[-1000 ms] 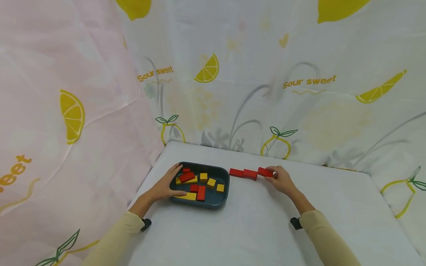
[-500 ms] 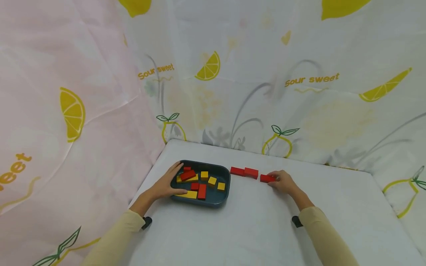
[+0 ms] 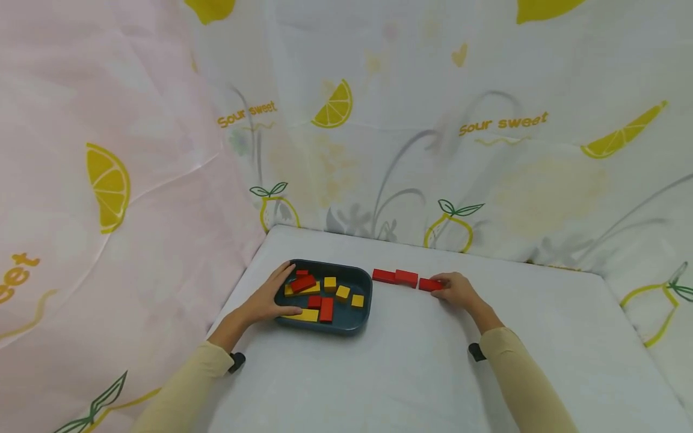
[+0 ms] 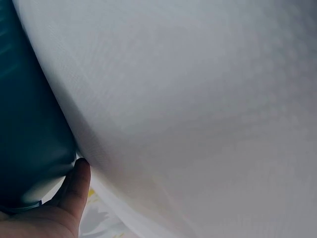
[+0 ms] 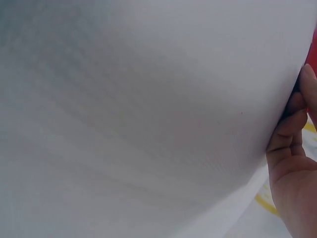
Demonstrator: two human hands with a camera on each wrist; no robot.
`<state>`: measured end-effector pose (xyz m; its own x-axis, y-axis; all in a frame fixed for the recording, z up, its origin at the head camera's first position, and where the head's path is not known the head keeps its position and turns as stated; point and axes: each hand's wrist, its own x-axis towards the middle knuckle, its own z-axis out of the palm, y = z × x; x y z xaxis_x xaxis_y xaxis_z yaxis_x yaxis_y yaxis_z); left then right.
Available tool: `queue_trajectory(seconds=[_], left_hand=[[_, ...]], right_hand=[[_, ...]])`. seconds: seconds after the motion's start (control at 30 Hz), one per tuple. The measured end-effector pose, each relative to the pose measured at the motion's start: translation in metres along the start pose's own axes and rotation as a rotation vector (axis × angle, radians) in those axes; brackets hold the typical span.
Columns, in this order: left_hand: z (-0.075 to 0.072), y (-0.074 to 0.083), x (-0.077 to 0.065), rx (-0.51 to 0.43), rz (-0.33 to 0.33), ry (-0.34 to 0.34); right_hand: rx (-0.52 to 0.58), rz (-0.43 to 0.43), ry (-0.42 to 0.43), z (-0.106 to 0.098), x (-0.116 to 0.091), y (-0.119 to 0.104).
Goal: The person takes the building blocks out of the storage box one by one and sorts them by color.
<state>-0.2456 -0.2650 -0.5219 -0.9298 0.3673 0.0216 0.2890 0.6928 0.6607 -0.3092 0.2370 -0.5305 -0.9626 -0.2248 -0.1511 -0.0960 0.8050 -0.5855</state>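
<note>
In the head view my left hand (image 3: 264, 302) grips the left end of a dark blue-green tray (image 3: 354, 325), its thumb over the near side and its fingers at the far left rim. Red and yellow wooden blocks lie in the tray. My right hand (image 3: 458, 291) pinches the right end of a red block (image 3: 428, 284), low at the table. Left of that block, across a narrow gap, two red blocks, one (image 3: 406, 278) and another (image 3: 383, 276), stand end to end. In the right wrist view a red block (image 5: 312, 54) shows only in part beside the fingers.
The white-covered table (image 3: 379, 379) stretches in front of and to the right of the tray. A lemon-print cloth (image 3: 368, 162) hangs behind and at the left. Several yellow cubes and longer blocks, such as a red block (image 3: 326, 310), sit inside the tray.
My right hand has lowered the red block to table level, then brought it left, closer to the two other red blocks. The left hand stays on the tray. The head view shifts slightly.
</note>
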Motion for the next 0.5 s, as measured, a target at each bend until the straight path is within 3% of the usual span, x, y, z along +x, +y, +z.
queue_trajectory(seconds=[0.5], left_hand=[[0.0001, 0.0006, 0.0001, -0.013, -0.002, -0.001]], right_hand=[[0.003, 0.039, 0.0, 0.0046, 0.0007, -0.0051]])
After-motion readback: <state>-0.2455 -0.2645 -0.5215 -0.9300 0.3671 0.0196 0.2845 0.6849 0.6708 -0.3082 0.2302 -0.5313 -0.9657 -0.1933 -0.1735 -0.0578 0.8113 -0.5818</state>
